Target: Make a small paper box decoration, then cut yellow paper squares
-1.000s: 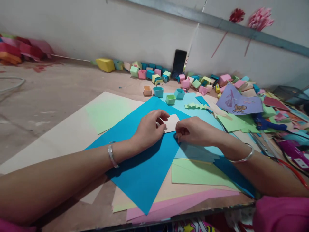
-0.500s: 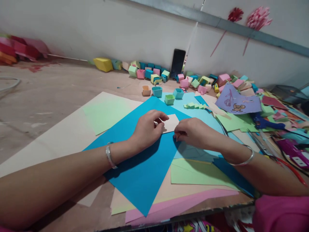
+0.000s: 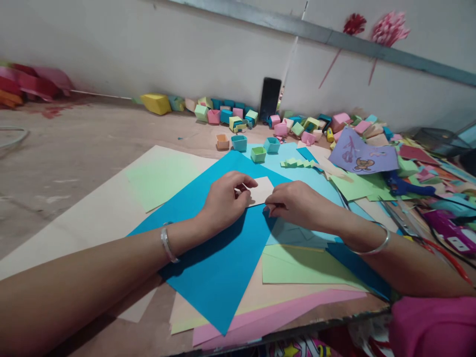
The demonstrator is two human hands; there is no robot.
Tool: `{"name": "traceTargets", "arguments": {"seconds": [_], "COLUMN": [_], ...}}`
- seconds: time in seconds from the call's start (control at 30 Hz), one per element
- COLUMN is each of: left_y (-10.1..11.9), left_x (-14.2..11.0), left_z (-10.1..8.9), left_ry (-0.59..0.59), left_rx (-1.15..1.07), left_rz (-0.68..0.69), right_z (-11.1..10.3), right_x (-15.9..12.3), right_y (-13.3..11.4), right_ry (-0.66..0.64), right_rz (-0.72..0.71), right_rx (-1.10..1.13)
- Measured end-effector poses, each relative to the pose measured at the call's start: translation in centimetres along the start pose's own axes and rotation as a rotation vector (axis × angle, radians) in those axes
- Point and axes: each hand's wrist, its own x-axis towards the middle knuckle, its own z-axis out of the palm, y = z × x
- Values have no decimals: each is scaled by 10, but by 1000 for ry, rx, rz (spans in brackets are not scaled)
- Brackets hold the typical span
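A small pale piece of paper (image 3: 262, 189) lies over a large blue sheet (image 3: 208, 258), between my two hands. My left hand (image 3: 229, 197) has its fingers curled and closed at the paper's left edge, gripping it. My right hand (image 3: 288, 198) pinches the paper's right corner between thumb and fingers. Both thumbs are partly hidden. Just beyond the blue sheet stand small open paper boxes: a green box (image 3: 258, 154), an orange box (image 3: 222, 142) and two light blue ones (image 3: 239, 143).
Folded paper boxes (image 3: 225, 116) line the wall beside an upright phone (image 3: 270, 99). To the right lie a purple drawn-on sheet (image 3: 364, 153), a blue glue gun (image 3: 407, 186) and scissors (image 3: 403, 223). Green sheets (image 3: 301, 265) and pink paper (image 3: 278, 322) are stacked near the table's front edge.
The view has shifted slightly. Both hands keep nearly the same hold on the pale paper, with the right fingers moved very slightly at its corner.
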Motion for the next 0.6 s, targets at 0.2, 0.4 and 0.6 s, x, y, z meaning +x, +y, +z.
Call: {"name": "traceTargets", "arguments": {"seconds": [0.2, 0.4, 0.6], "left_y": [3, 13, 18], "left_x": [0, -5, -11], "left_z": [0, -2, -1], "left_ry": [-5, -23, -19], "left_rx": [-98, -226, -410], "left_rz": [-47, -39, -114], "right_z": [5, 18, 32], "right_x": [1, 3, 4], "right_y": [5, 0, -8], "right_ry": [110, 662, 941], "right_rz": [-46, -100, -246], "right_rx": [10, -138, -392]}}
